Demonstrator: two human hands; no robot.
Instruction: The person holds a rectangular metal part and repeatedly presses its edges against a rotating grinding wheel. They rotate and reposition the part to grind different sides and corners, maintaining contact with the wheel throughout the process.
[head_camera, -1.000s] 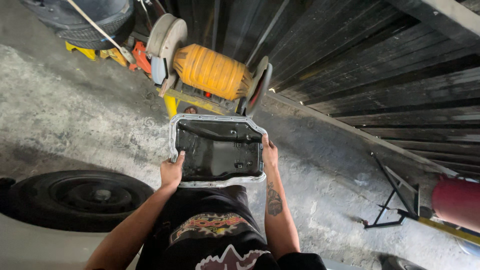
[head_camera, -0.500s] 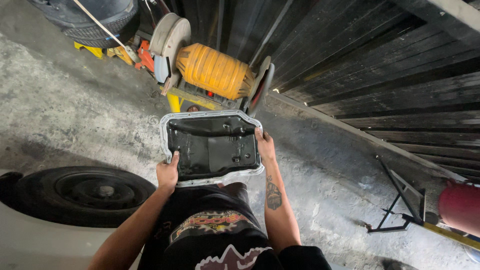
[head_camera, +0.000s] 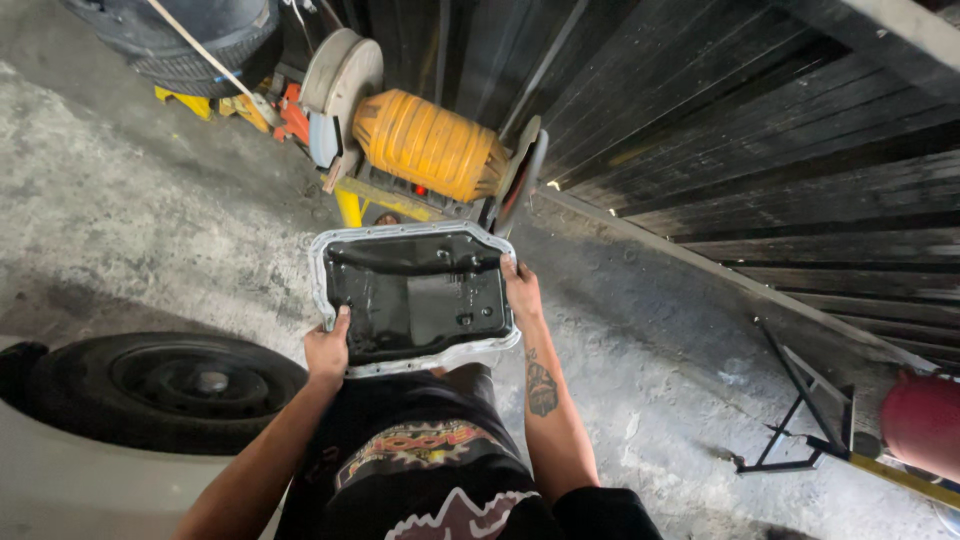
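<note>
I hold a shallow metal oil pan (head_camera: 415, 293) level in front of my body, its grey rim bright and its inside black and wet. My left hand (head_camera: 327, 352) grips the near left edge of the rim. My right hand (head_camera: 520, 290) grips the right edge, thumb on the rim. The pan hangs above the concrete floor, just short of a yellow bench grinder (head_camera: 425, 142).
The yellow bench grinder with grey wheels stands on a yellow stand ahead. A black wheel and tyre (head_camera: 160, 385) lies at the lower left. Dark corrugated metal wall (head_camera: 760, 150) runs along the right. A black metal stand (head_camera: 800, 420) and a red cylinder (head_camera: 925, 420) sit at right.
The pan and both hands have stayed together while the view shifted slightly; the grinder looks a little closer. My grip on the rim is unchanged.
</note>
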